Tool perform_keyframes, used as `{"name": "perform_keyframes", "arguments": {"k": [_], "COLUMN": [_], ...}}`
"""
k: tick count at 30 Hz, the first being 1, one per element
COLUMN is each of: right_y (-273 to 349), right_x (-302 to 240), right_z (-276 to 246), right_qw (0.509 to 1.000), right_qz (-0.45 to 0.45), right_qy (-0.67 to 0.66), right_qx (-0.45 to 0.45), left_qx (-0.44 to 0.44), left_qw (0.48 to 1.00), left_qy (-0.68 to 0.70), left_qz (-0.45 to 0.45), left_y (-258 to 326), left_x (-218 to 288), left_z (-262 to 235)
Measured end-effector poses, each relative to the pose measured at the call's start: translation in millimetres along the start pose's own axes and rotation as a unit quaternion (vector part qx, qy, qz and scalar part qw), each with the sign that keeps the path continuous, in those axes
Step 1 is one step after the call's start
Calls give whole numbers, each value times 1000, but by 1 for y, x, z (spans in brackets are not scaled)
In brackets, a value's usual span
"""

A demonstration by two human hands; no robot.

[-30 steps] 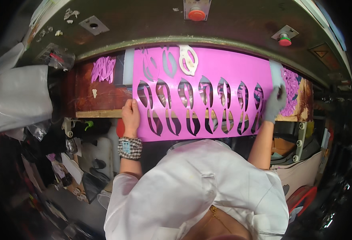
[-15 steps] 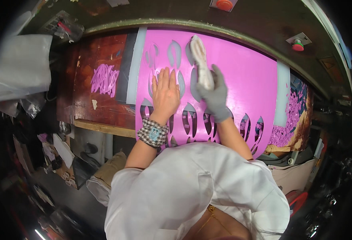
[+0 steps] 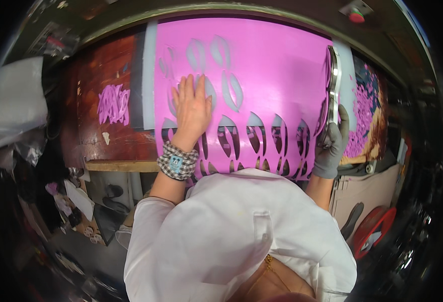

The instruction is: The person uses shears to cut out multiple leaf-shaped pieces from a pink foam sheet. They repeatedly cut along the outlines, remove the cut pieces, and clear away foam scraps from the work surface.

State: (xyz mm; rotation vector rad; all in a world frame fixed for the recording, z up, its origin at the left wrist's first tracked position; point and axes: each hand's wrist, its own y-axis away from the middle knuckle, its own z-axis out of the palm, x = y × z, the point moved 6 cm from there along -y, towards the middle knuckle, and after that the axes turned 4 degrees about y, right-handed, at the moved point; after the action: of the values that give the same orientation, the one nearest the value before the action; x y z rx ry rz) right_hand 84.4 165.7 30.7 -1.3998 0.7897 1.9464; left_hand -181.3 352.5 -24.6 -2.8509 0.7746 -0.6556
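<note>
Pink, soft, floppy sheet pinned under flat, open left hand; gloved right hand at sheet's right edge, clenched round stiff, likely heavy metal die, best gripped mid-frame.

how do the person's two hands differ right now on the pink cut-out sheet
The left hand is bare, with a checked wristband, and lies flat, fingers spread, on the pink cut-out sheet. The right hand wears a grey glove and grips a shiny metal cutting die standing on edge at the sheet's right side. Both reach over the same sheet.
</note>
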Motion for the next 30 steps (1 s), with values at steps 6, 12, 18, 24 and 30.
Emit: {"name": "perform_keyframes", "arguments": {"k": [6, 12, 18, 24, 30], "right_y": [27, 39, 49, 62, 66], "right_x": [17, 31, 25, 41, 40], "right_z": [37, 57, 61, 70, 82], "right_qw": [977, 952, 982, 970, 956], "right_qz": [61, 172, 78, 134, 139], "right_qy": [-190, -235, -81, -22, -51], "right_qx": [-76, -92, -150, -202, -253], "left_qx": [-34, 36, 143, 60, -47], "left_qw": [908, 845, 929, 848, 783], "left_qy": [330, 346, 341, 526, 617], "left_qz": [256, 406, -18, 1, -60], "left_y": [21, 18, -37, -27, -27], "left_x": [130, 143, 34, 72, 62], "left_z": [-30, -26, -36, -3, -5]}}
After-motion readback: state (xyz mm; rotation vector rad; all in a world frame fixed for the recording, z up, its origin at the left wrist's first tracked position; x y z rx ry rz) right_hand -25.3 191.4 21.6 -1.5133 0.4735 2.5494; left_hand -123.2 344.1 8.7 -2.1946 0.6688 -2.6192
